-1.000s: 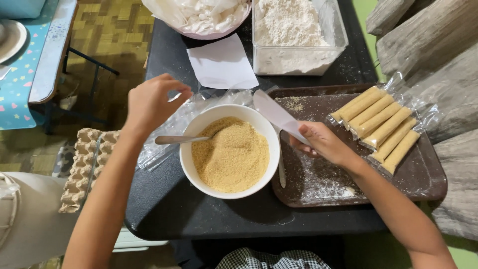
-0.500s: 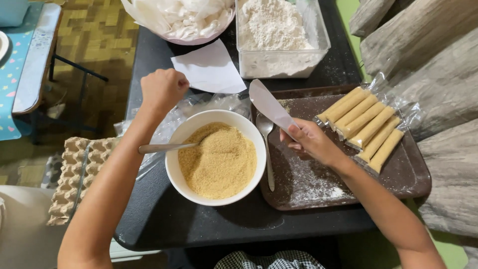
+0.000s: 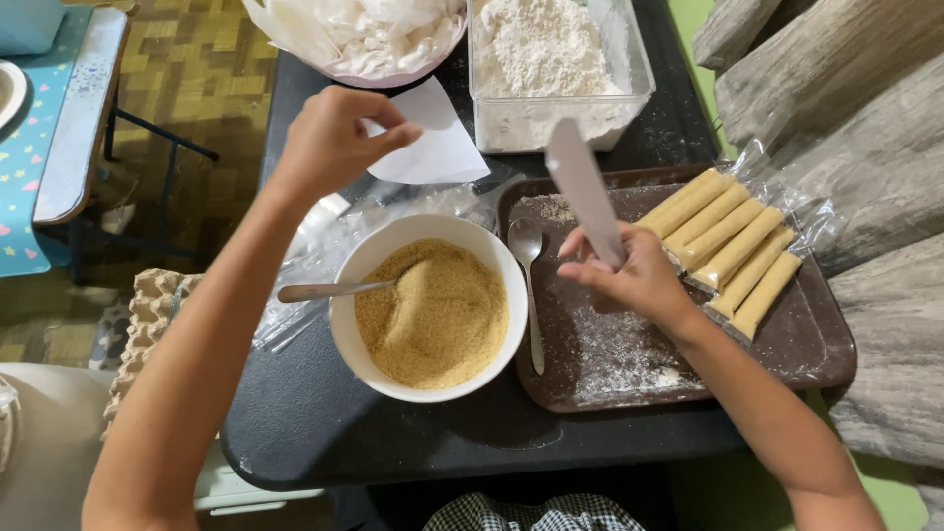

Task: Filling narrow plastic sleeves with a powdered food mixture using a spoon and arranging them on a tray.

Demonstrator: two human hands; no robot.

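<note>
Two hands up over the table: the right hand pinches a pale flat blade at its lower end, above the brown tray. It looks light, stiff and smooth, maybe slippery, so that low grip suits it. The left hand curls near the white paper, fingertips nearly closed, apparently holding nothing.
</note>
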